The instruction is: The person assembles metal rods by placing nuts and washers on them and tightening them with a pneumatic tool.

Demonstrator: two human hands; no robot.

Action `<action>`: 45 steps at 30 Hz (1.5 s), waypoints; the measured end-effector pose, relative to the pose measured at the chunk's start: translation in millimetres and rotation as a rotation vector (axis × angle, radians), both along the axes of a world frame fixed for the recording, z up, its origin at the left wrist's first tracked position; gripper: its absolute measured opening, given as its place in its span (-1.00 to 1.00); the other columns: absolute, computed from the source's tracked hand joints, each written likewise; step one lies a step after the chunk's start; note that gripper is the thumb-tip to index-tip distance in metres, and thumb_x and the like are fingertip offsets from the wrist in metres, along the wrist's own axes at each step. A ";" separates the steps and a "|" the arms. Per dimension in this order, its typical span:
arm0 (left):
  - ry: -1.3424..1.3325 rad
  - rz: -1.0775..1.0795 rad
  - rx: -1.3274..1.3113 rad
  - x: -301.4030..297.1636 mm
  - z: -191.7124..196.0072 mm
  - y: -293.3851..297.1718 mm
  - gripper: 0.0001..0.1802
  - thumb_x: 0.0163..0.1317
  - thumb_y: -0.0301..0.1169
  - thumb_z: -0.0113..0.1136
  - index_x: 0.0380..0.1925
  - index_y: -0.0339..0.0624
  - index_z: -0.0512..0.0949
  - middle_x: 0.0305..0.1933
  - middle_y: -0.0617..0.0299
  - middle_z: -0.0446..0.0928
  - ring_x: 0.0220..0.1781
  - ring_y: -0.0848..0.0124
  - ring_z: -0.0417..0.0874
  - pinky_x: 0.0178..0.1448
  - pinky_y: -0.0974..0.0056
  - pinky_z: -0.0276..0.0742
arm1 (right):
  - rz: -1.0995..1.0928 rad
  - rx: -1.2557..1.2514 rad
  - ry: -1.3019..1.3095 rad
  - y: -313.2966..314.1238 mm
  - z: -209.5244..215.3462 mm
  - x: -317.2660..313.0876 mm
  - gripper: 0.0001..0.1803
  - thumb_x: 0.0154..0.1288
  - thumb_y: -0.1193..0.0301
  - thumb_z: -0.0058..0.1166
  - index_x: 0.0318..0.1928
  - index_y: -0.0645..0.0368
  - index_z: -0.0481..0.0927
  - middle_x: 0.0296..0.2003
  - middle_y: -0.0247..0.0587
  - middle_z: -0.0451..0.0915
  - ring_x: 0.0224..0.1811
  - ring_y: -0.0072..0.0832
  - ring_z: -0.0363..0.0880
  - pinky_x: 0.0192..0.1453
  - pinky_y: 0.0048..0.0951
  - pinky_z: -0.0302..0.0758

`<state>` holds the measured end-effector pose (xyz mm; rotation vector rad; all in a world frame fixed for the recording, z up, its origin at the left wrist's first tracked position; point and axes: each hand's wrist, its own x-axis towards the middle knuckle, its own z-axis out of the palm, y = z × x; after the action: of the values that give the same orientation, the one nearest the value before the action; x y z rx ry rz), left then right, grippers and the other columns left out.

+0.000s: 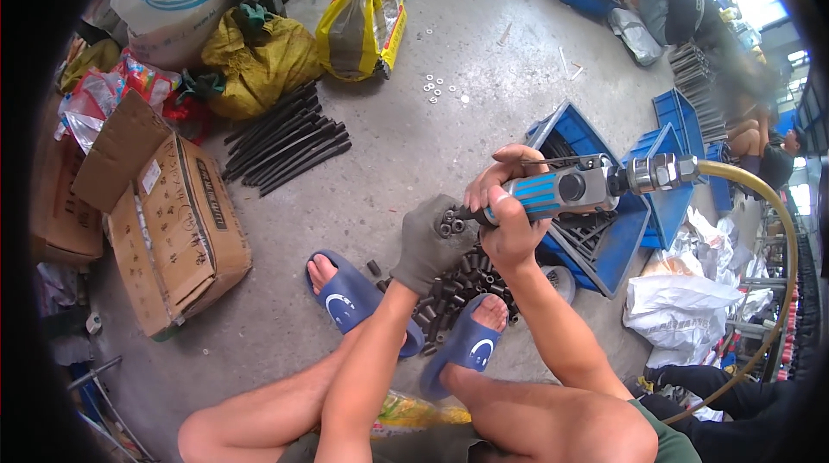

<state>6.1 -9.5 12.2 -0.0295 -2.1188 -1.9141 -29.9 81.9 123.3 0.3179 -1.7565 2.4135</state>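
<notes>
My left hand (429, 243), in a grey work glove, is closed around a small dark metal sleeve (452, 223) held in front of me. My right hand (508, 204), bare, grips a grey and blue air-powered hand tool (566, 189) whose tip points left into that sleeve. A yellow hose (771, 212) runs from the tool's metal coupling (656, 174) off to the right and curves down. Below my hands a pile of short dark metal sleeves (458, 286) lies on the concrete floor between my feet, which wear blue slippers (345, 299).
Blue plastic crates (622, 247) stand right of the pile. A bundle of long black rods (289, 139) and a brown cardboard box (177, 230) lie at the left, with yellow and white sacks (259, 53) behind. Small washers (440, 87) dot the floor. Other people sit at the upper right.
</notes>
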 end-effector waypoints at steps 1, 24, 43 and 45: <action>-0.003 0.000 0.016 -0.5 0.0 -0.3 -0.73 0.08 -0.29 0.53 -0.37 -0.12 0.61 -0.38 0.00 0.65 -0.32 -0.05 0.71 -0.24 0.02 0.60 | 0.002 0.007 0.001 1.5 -1.4 -0.5 -0.51 0.24 0.46 0.16 0.17 0.35 0.44 -0.47 -0.24 0.46 -0.47 -0.46 0.50 -0.28 -0.32 0.56; 0.084 -0.017 -0.093 -17.2 -8.2 7.9 -0.77 0.17 -0.32 0.46 -0.23 -0.16 0.69 -0.40 -0.09 0.66 -0.32 -0.11 0.75 -0.26 0.06 0.64 | 0.119 0.165 0.041 8.9 -9.9 -3.1 -0.67 0.28 0.53 0.07 0.04 0.26 0.39 -0.41 -0.19 0.51 -0.38 -0.45 0.54 -0.14 -0.34 0.53; 0.108 0.002 -0.190 -16.9 -9.5 11.6 -0.68 0.05 -0.30 0.56 -0.46 -0.14 0.54 -0.58 0.08 0.52 -0.57 0.13 0.60 -0.41 0.12 0.51 | 0.046 -0.048 0.077 25.2 12.3 4.0 -0.47 0.22 0.41 0.22 0.16 0.40 0.45 -0.50 -0.29 0.51 -0.50 -0.47 0.52 -0.30 -0.35 0.56; 0.097 0.002 -0.154 -13.9 -11.1 10.8 -0.65 0.02 -0.31 0.56 -0.51 -0.16 0.50 -0.61 0.10 0.48 -0.61 0.18 0.54 -0.45 0.13 0.46 | 0.081 -0.052 0.057 32.1 9.1 5.3 -0.48 0.20 0.41 0.25 0.13 0.37 0.44 -0.51 -0.27 0.50 -0.50 -0.45 0.52 -0.30 -0.34 0.55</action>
<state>-7.8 1.3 1.1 -0.1485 -2.1946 -1.7085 -24.6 114.1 132.5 0.4559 -1.6859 2.4737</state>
